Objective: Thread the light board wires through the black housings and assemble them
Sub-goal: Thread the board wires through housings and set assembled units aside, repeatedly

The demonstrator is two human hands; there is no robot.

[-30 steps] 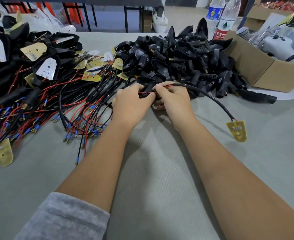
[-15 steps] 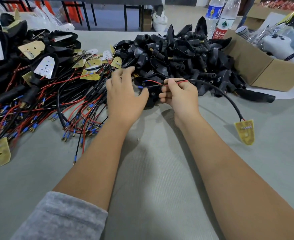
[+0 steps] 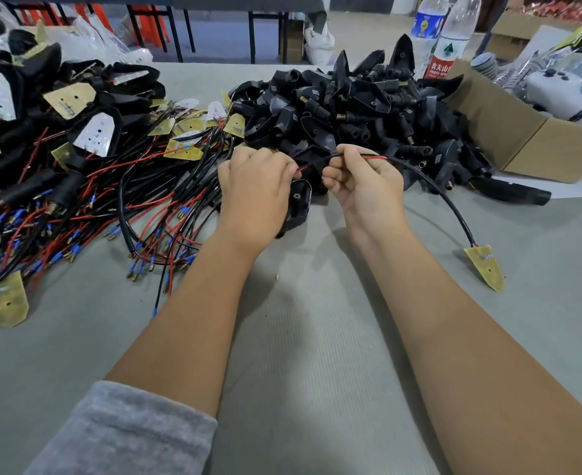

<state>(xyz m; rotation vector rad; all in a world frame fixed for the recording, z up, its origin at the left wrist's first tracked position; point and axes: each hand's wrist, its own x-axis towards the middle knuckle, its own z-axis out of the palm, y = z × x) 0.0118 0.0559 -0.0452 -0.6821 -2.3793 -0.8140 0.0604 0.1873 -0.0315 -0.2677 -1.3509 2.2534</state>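
At nine o'clock lies a tangle of red and black wires (image 3: 118,200) with yellow boards. Centre table, the left hand (image 3: 253,190) curls around a black plastic housing (image 3: 296,207), pinching wire ends. The right hand (image 3: 365,183) pinches the red-and-black sheathed wire (image 3: 430,186), which arcs toward three o'clock to a yellow shield-shaped light board (image 3: 485,267) lying on the grey table (image 3: 317,371). At twelve, a heap of black housings (image 3: 358,108).

wire pile (image 3: 118,200) left, housing heap (image 3: 361,108) behind
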